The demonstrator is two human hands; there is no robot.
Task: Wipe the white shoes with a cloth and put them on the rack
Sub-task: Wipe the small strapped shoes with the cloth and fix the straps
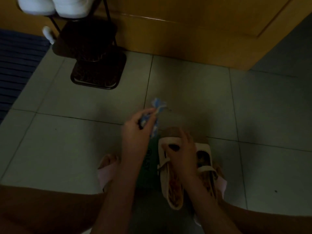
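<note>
Two white shoes [55, 5] sit side by side on the top shelf of a dark metal rack [98, 71] at the upper left. My left hand [136, 130] grips a bunched blue-and-white cloth [156, 114] above the tiled floor. To its right, my right hand [181, 149] holds a pair of beige strapped sandals [170, 183] by their front ends, their patterned insoles facing up. The scene is dim.
A wooden door [202, 31] stands behind the rack. A dark blue striped mat [18, 68] lies at the left edge. My knees fill the lower corners, and my feet in pink slippers [106, 173] rest on the grey floor tiles [261, 115].
</note>
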